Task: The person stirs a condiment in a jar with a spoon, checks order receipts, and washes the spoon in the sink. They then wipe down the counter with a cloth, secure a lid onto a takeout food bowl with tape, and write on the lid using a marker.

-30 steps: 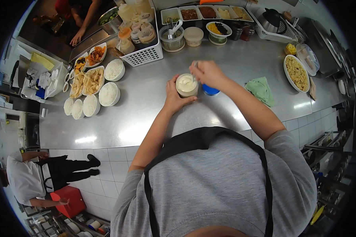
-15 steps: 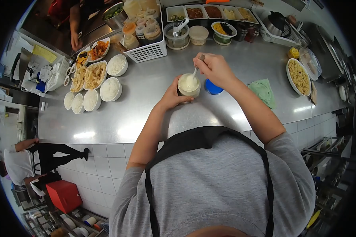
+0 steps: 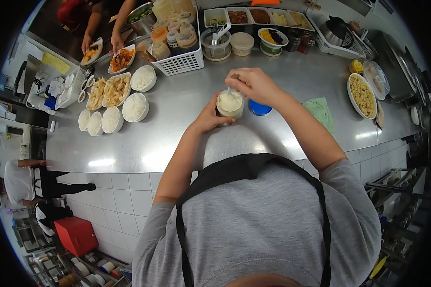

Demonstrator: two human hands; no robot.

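Stainless-steel kitchen counter [image 3: 153,143] spreads before a person whose left hand [image 3: 209,118] curls, half open, around a clear jar [image 3: 231,113] of pale cream, while the right hand [image 3: 254,85], fingers bent tight, grips a spoon [image 3: 229,89] dipped inside. Beside the jar sits a blue lid [image 3: 260,108]; beyond, a white perforated basket [image 3: 179,65] holds bottles. Farther back at left, a co-worker's hands [image 3: 116,44] touch two food dishes [image 3: 98,44].

spoon [image 3: 229,89]: tipped leftward | co-worker's hand [image 3: 87,43]: now gripping oval plate [image 3: 98,46]
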